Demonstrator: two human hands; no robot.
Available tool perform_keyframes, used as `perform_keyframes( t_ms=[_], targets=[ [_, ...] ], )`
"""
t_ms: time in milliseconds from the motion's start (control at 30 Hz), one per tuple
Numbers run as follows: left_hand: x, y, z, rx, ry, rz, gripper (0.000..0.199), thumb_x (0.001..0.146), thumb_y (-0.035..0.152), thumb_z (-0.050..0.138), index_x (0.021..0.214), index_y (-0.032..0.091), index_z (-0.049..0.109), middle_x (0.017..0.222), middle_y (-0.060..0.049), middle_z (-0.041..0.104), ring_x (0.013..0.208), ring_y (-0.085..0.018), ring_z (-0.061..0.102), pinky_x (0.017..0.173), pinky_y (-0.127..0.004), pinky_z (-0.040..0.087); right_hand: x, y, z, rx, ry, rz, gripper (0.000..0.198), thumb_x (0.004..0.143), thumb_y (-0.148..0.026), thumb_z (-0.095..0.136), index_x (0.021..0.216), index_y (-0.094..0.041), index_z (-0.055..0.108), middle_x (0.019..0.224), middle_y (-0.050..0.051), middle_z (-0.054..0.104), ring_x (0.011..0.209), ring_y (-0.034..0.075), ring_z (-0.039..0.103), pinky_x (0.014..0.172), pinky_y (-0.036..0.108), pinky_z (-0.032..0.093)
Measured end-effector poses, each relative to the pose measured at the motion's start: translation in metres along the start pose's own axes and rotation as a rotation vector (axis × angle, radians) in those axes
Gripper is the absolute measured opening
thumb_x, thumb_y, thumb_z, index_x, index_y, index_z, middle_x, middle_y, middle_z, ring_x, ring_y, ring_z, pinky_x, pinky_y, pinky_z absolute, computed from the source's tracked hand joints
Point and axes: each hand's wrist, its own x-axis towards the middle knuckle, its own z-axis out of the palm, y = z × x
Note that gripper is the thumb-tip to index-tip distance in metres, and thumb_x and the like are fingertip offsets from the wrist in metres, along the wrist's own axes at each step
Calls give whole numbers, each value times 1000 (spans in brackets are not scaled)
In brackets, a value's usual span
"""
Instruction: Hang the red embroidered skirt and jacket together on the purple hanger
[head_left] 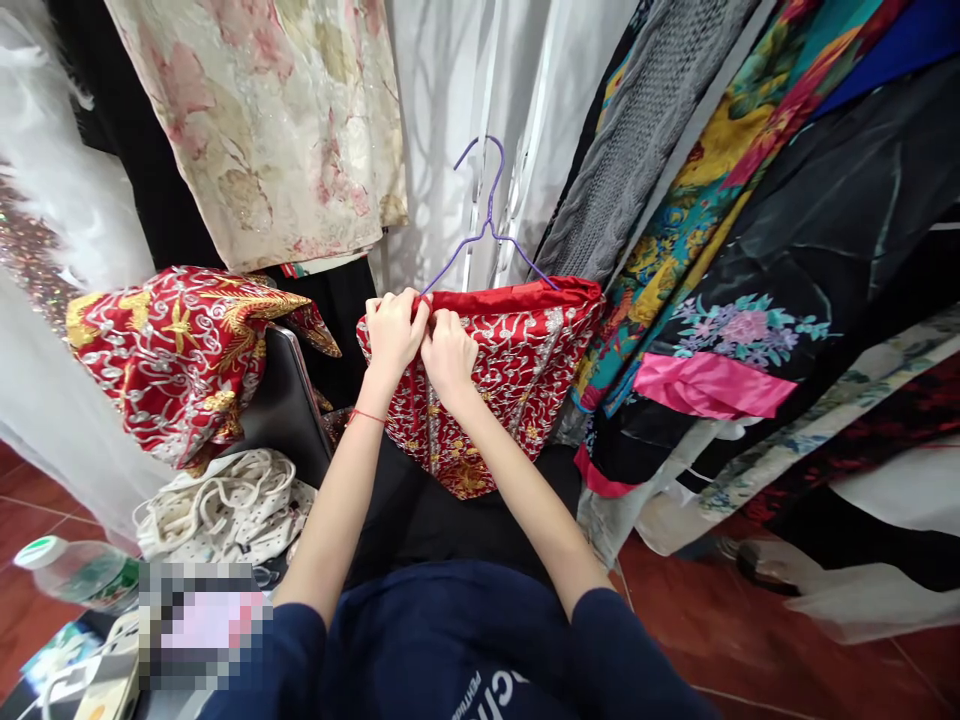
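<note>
A red garment with silver and gold embroidery (517, 370), perhaps a strapless bodice, hangs in front of me. Its plain red top edge lies along a purple wire hanger (491, 215), whose hook points up. My left hand (394, 335) grips the upper left corner of the garment, fingers curled over the edge by the hanger's arm. Right beside it, my right hand (448, 355) pinches the same top edge with fingers closed. The fingertips of both hands nearly meet, and what lies between them is hidden. The hanger's right end disappears inside the garment's top.
On the left, another red embroidered piece (187, 350) drapes over a dark chair back (289, 400). Below it are a cream dotted cloth (225, 510) and a plastic bottle (82, 572). A floral dress (277, 130) hangs at upper left; several garments, including a grey knit (645, 140), crowd the right.
</note>
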Motion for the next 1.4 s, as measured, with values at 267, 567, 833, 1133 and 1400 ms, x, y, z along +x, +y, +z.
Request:
perform_keyframes(
  t_ms=[267, 567, 833, 1133, 1400],
  targets=[
    [1, -2, 0, 15, -1, 1, 34, 102, 37, 33, 93, 22, 63, 91, -10, 71, 93, -27, 60, 94, -43, 35, 1, -8, 6, -7, -11, 64, 20, 99, -17, 37, 105, -15, 56, 104, 20, 69, 90, 31, 70, 79, 41, 53],
    [1, 0, 2, 17, 19, -12, 31, 101, 29, 34, 91, 23, 62, 92, -8, 72, 92, -25, 59, 93, -42, 35, 7, 7, -5, 273, -152, 79, 25, 92, -22, 51, 67, -22, 51, 69, 3, 63, 70, 19, 61, 73, 32, 48],
    [-2, 4, 11, 32, 71, -43, 28, 99, 26, 36, 94, 23, 63, 92, -8, 72, 92, -25, 58, 94, -42, 35, -4, 19, 4, 1152, -312, 395, 29, 86, -20, 52, 57, -19, 53, 38, -9, 41, 36, 5, 28, 36, 18, 21],
    [2, 3, 8, 23, 39, -51, 30, 100, 31, 36, 96, 21, 64, 89, -9, 69, 91, -25, 60, 96, -42, 35, -10, 5, 9, 1407, -182, 528, 31, 83, -14, 54, 54, -19, 49, 48, -8, 41, 39, 3, 23, 36, 18, 25],
    [-4, 5, 6, 55, 40, -4, 23, 96, 38, 49, 96, 20, 64, 90, -9, 70, 91, -27, 60, 95, -42, 37, -29, 6, 26, 1440, -65, 490, 30, 85, -27, 64, 62, -20, 47, 47, -12, 30, 40, 2, 22, 39, 17, 22]
  ],
)
